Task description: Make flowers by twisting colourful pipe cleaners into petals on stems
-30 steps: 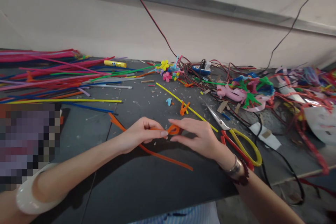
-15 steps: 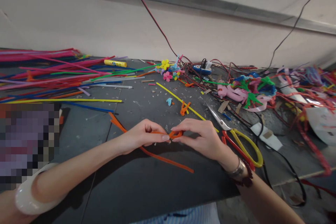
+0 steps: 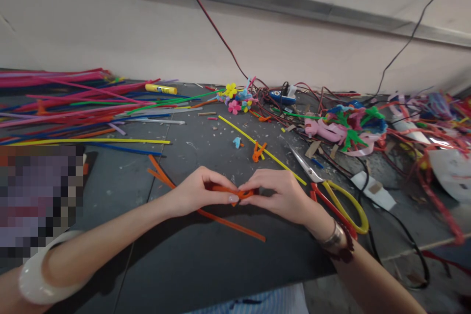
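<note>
Between my fingertips is an orange pipe cleaner, bent into a small loop. My left hand pinches its left part, with thumb and fingers pressed together. On the loop's right side, my right hand grips it between thumb and fingertips. Orange strips run out below my left hand toward the right, and more orange ends stick out behind it to the left. A small orange bent shape lies on the dark table beyond my hands, beside a yellow pipe cleaner.
Scissors with red and yellow handles lie right of my right hand. Bundles of coloured pipe cleaners and a yellow glue stick are at the back left. Small flowers, cables and a pink glue gun-like object sit farther back.
The orange loop has shifted and turned slightly between my fingertips. The trailing orange strips have moved a little to the left. Both hands stay nearly in place.
</note>
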`<state>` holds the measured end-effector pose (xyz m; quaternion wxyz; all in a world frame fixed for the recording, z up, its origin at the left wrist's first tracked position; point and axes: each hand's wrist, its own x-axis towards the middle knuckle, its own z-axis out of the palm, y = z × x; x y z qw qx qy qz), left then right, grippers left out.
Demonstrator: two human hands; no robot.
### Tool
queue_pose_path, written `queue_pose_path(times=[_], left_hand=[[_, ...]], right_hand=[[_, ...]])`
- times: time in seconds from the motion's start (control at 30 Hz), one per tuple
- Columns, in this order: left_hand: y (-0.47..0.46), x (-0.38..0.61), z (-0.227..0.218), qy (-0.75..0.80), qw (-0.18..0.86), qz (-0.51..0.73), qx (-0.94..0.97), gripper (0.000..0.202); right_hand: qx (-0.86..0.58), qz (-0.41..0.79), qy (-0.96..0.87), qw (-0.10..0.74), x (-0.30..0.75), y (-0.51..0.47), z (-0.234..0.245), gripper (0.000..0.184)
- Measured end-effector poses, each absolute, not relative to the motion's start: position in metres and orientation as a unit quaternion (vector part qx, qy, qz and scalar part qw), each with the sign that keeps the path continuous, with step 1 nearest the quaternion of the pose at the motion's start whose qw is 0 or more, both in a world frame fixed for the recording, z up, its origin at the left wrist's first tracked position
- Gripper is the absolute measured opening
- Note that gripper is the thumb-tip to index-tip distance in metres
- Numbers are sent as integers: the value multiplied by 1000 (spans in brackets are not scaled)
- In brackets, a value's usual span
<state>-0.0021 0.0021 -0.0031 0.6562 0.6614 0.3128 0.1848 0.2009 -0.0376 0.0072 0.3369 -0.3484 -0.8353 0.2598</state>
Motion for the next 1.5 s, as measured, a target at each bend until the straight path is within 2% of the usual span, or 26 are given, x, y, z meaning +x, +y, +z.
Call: queue_pose_path(times=[0.3,0.77,0.9,1.07,1.13,1.2,1.27,1.33,1.5], left_hand=[[1,-3,-6,311,656,177,664,12],[3,-4,-3,263,684,141,666,9],[-2,-2,-2,267,612,175,723,11],[-15,-1,-4,288,366,281,839,17],[-20,-1,-5,280,265,316,867,19],[-22,-1,-5,281,210,337,874,19],[-22,0,-4,311,207,352,858,19],[-20,1,-3,352,219,363,834,16],[-20,5,1,362,276,323,830,18]], right_hand=[[-314,280,-847,326,201,-38,7,27],[-302,324,-818,366,198,-39,9,17],[-300,318,-812,387,197,-41,8,14],[-389,302,-775,397,192,-44,0,17],[-430,342,-731,405,188,-44,-5,20],[-448,414,-677,412,183,-43,-9,21],[-447,466,-635,424,179,-42,-10,20],[-439,467,-628,442,177,-41,-10,19],[-441,349,-668,488,179,-35,-11,8]])
